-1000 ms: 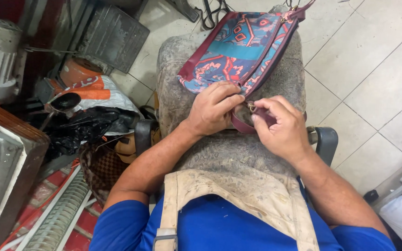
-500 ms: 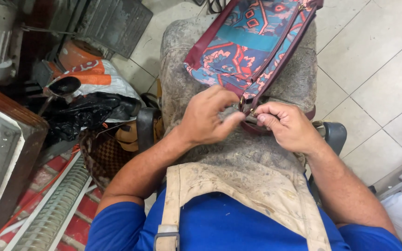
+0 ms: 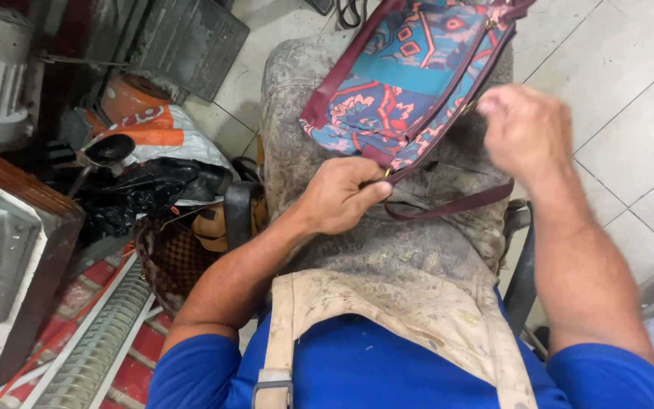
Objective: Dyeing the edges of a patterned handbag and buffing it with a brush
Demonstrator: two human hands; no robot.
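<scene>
Head view. Patterned bag [image 3: 410, 83], blue and teal with red and pink motifs and maroon trim, lies across the person's lap on a stained, grey-brown apron [image 3: 387, 250], its far end reaching toward the tiled floor [image 3: 615, 98]. The lap serves as the support here, which keeps the bag's near edge within reach of both hands.

The left hand [image 3: 338, 197] rests on the near left corner of the bag. Its fingers [image 3: 372, 189] are closed together, thumb against forefinger, pinched on the maroon edge where a small gold-coloured fitting shows. This grip appears to anchor the corner so that the edge stays taut. A maroon strap [image 3: 456, 204] loops from that corner to the right, lying loose on the apron.

The right hand [image 3: 527, 129] is raised above the right side of the bag and is motion-blurred. Its fingers seem curled, but whether they hold anything cannot be told. The hand appears just clear of the bag's right edge, not pressing on it.

Relative to the fingers, the bag extends far and right from the left pinch, and lies just left of and beneath the right hand.

To the left, on the floor, lie an orange-and-white sack [image 3: 153, 132], black plastic [image 3: 138, 197] and a checked brown bag [image 3: 175, 254]. A grey grille [image 3: 183, 42] stands at the far left.
</scene>
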